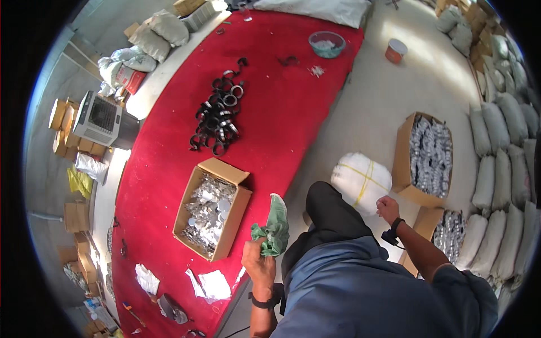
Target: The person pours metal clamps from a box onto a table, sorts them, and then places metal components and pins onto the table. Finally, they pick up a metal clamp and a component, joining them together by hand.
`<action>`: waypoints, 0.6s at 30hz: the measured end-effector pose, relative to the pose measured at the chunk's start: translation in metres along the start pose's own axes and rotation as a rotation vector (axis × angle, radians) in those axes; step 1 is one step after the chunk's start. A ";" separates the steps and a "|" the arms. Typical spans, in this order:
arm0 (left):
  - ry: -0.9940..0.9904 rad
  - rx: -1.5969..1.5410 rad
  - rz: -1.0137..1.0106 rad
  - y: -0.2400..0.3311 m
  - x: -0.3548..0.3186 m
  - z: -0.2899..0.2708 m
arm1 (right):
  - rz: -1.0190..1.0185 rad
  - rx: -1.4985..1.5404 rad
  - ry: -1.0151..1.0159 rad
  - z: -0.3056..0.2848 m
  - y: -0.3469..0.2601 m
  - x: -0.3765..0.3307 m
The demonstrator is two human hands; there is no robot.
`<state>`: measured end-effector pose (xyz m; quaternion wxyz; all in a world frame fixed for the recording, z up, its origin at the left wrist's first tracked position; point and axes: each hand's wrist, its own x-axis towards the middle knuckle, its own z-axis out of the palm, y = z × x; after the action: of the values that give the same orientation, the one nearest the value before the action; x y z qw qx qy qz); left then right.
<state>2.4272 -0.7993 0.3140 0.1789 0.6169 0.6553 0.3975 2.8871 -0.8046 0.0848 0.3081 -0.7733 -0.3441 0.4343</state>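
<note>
My left hand (260,262) is closed around a crumpled green cloth (275,228), which rises above the fist with one pointed end upward. Left of it, on the red carpet (265,129), stands an open cardboard box (234,221) full of shiny flat metal pieces (208,211). My right hand (387,209) hangs with curled fingers at the near right edge of a round white bundle (352,169) bound with yellow strap. Whether those fingers hold anything, I cannot make out. My bent knee in dark trousers partly covers the floor beside the bundle.
Black and silver rings (217,115) lie heaped on the carpet. Further off stand a clear basin (327,45) and an orange-and-white bucket (396,50). To the right are a carton of wrapped metal parts (429,158) and stacked sacks (496,180). An air cooler (100,119) stands left.
</note>
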 end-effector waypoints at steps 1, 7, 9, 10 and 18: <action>0.015 -0.031 -0.005 0.001 0.009 0.001 | -0.024 -0.001 -0.003 0.001 -0.015 0.014; 0.118 -0.029 0.034 -0.006 0.055 0.013 | -0.231 0.037 -0.066 0.035 -0.127 0.110; 0.101 -0.014 0.030 -0.009 0.070 0.019 | -0.240 0.047 -0.096 0.057 -0.161 0.146; 0.119 -0.007 0.020 -0.009 0.079 0.021 | -0.232 0.062 -0.121 0.073 -0.182 0.161; 0.091 0.054 -0.132 -0.002 0.158 0.061 | -0.262 0.041 -0.447 0.190 -0.330 0.281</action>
<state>2.4422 -0.6303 0.3154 0.1583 0.5583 0.7125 0.3945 2.7400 -0.3571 0.1296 0.2939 -0.6007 -0.4920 0.5575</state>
